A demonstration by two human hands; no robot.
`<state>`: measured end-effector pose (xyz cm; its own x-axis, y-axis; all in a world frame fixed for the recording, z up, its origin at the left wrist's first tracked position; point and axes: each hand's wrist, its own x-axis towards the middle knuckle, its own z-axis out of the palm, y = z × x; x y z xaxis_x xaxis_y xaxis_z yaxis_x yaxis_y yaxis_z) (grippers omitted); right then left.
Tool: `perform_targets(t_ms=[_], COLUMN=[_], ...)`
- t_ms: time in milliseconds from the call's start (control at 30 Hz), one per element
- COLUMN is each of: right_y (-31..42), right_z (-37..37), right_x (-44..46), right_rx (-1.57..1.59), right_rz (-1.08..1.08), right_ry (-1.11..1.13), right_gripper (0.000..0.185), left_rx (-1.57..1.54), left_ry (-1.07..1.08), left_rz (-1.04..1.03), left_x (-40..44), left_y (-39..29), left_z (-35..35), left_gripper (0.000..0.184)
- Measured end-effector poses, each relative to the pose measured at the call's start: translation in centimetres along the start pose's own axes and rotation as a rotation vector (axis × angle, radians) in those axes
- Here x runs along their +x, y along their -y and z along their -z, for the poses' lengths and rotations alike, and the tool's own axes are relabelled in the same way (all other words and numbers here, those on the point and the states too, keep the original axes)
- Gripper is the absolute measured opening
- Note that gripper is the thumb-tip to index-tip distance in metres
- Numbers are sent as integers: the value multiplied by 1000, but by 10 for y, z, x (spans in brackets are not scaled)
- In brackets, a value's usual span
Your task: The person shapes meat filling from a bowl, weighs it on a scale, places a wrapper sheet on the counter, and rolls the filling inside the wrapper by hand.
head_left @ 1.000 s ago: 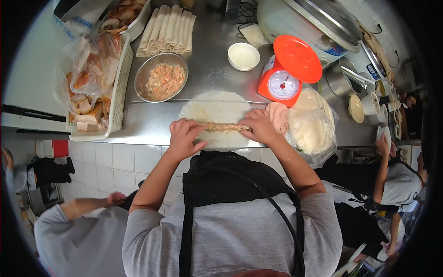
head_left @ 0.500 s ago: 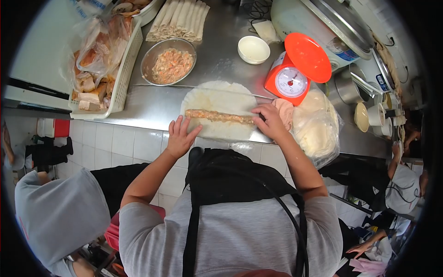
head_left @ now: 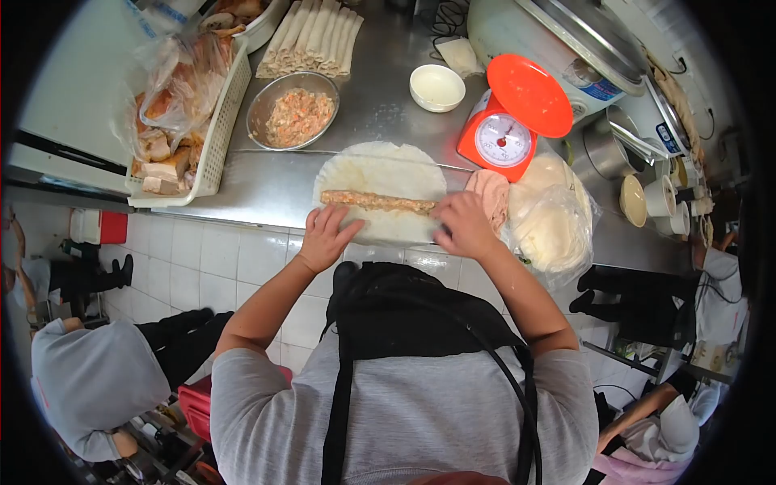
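A round, pale wrapper sheet (head_left: 380,168) lies on the steel counter near its front edge. Across it runs a long strip of orange-flecked filling (head_left: 376,200). My left hand (head_left: 327,236) rests at the wrapper's lower left, fingers spread, just below the strip's left end. At the strip's right end is my right hand (head_left: 466,226), its fingers bent and its thumb apart from them on the wrapper's edge. Behind the wrapper stands a metal bowl (head_left: 255,121) with more of this filling (head_left: 299,117). Stacked rolled wrappers (head_left: 311,36) lie beyond the bowl.
A red kitchen scale (head_left: 503,141), a white bowl (head_left: 437,88), a pink cloth (head_left: 489,194) and bagged wrappers (head_left: 550,226) are at the right. At left stands a basket (head_left: 212,137) of bagged food. Co-workers (head_left: 101,388) are on both sides; a large pot (head_left: 525,48) stands behind.
My left hand has shifted slightly right and rests lower on the wrapper. My right hand has moved a little left and down, its thumb further from the fingers. Co-workers have shifted position.
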<state>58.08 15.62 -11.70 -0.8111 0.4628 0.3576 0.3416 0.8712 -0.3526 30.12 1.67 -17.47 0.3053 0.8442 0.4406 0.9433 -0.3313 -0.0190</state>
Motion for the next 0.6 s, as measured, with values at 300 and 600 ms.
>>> perform_targets(t_ms=[300,600], right_y=[16,0], right_z=[-19,-42], right_x=[-3,31], right_rx=[33,217], right_rz=[43,-455], right_ry=[-33,-264], right_gripper=[21,9], left_rx=[-386,-507], left_ry=[-131,-54], left_rz=[129,397], left_x=[33,83], left_y=[7,35], left_z=[30,11], left_gripper=[24,13])
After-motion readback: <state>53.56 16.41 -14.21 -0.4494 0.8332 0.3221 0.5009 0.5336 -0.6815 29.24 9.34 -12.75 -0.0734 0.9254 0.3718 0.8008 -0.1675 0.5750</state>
